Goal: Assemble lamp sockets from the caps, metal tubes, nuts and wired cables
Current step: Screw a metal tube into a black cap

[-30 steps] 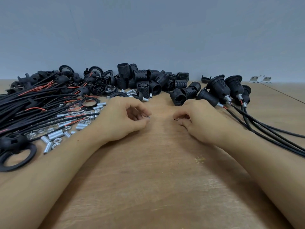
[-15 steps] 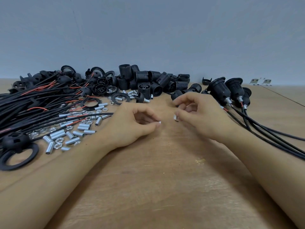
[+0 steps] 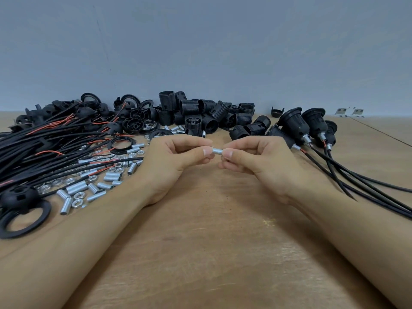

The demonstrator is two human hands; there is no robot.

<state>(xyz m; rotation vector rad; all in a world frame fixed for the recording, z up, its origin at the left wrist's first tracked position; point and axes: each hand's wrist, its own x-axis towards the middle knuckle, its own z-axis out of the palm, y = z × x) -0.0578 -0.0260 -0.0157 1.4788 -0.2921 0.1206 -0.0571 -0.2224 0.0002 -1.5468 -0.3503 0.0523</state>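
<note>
cables point(image 3: 44, 143): black bundle lying at far left of counter point(image 3: 211, 253), red wire ends showing
loose tubes and nuts point(image 3: 95, 181): lying scattered beside cables
left hand point(image 3: 169, 161): fingers pinching left end of metal tube point(image 3: 217, 150)
metal tube: being held level above counter, between both hands
right hand point(image 3: 256, 161): fingers pinching tube's right end
socket bodies point(image 3: 200, 114): piling behind hands
assembled sockets point(image 3: 305, 126): lying at right, cables trailing
</note>
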